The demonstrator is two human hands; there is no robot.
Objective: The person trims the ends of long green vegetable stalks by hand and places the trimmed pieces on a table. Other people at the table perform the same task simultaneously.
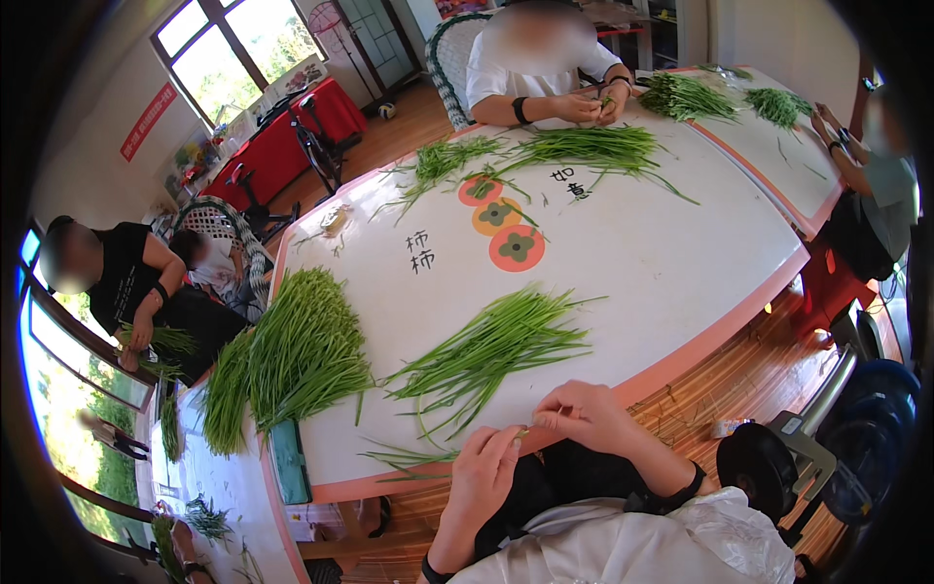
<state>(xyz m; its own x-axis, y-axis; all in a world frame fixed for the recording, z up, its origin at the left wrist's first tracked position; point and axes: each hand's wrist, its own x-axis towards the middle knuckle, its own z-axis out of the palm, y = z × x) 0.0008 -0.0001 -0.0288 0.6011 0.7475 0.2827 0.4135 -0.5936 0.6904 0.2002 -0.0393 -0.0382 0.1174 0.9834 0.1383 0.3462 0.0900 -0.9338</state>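
Note:
My left hand (pixel 484 467) is above the table's near edge, its fingers closed on a thin green stalk (pixel 522 433) whose end pokes out by the thumb. A few loose stalks (pixel 408 460) lie on the table just left of it and run behind the hand. My right hand (pixel 584 417) is close by, thumb and forefinger pinched together near the stalk's end; anything between them is too small to make out. Beyond both hands, a loose pile of long green stalks, perhaps flowering chives (pixel 496 343), is spread on the white tabletop (pixel 657 292).
A tall heap of stalks (pixel 306 343) stands at the left beside a teal box (pixel 290 460). Across the table, a person (pixel 540 80) handles stalks behind another pile (pixel 591 146). More people sit left and right. A black round-ended metal frame (pixel 759 467) is at my right.

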